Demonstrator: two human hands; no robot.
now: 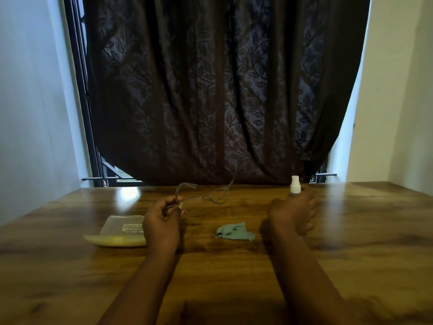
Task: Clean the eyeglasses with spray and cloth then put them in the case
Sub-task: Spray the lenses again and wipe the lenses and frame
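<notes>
My left hand (pixel 161 221) pinches the left side of thin-framed eyeglasses (pixel 206 199) and holds them above the wooden table (pixel 234 266), lenses pointing right, temples open. My right hand (pixel 293 212) is wrapped around a small spray bottle (pixel 295 186); only its white nozzle top shows above my fingers. A crumpled green cloth (pixel 234 232) lies on the table between my two hands. A glasses case (pixel 119 231), with a translucent lid and a yellow base, lies to the left of my left hand.
A dark leaf-patterned curtain (pixel 222 90) hangs behind the table's far edge, with a window frame (pixel 93 148) at its left. White walls stand on both sides.
</notes>
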